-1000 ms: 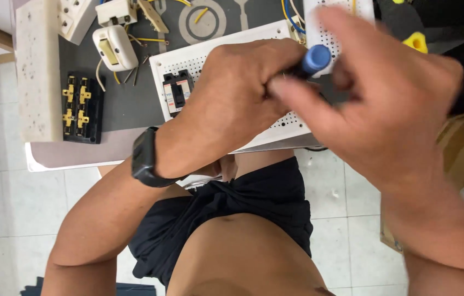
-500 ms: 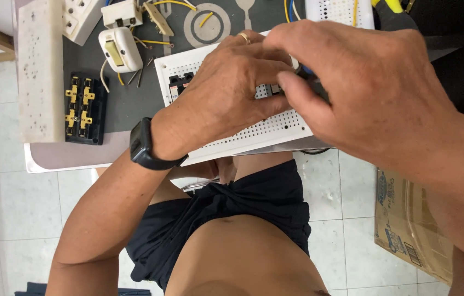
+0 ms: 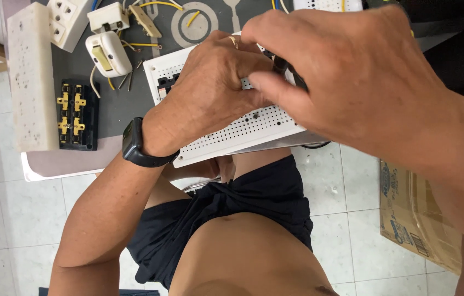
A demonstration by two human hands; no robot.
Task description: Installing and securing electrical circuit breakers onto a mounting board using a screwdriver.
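My left hand [image 3: 215, 93], with a ring and a black watch [image 3: 133, 145] on its wrist, lies curled on top of a white perforated board [image 3: 243, 131] and holds it down. A black component [image 3: 166, 85] is mounted at the board's left end, just beside the fingers. My right hand [image 3: 347, 77] is closed over a screwdriver [image 3: 285, 70]. Only a short dark piece of the tool shows between thumb and fingers, pointing down at the board next to my left knuckles. The tip is hidden.
On the dark mat [image 3: 122, 104] lie a long white block [image 3: 29, 77], a black terminal block with brass contacts [image 3: 78, 115], a white plug [image 3: 109, 52], a white socket [image 3: 67, 16] and yellow wires [image 3: 158, 4]. A cardboard box [image 3: 418, 219] stands on the tiled floor at right.
The screwdriver's blue handle, visible a second ago, is now covered by my right hand. Both hands sit lower over the board's middle.
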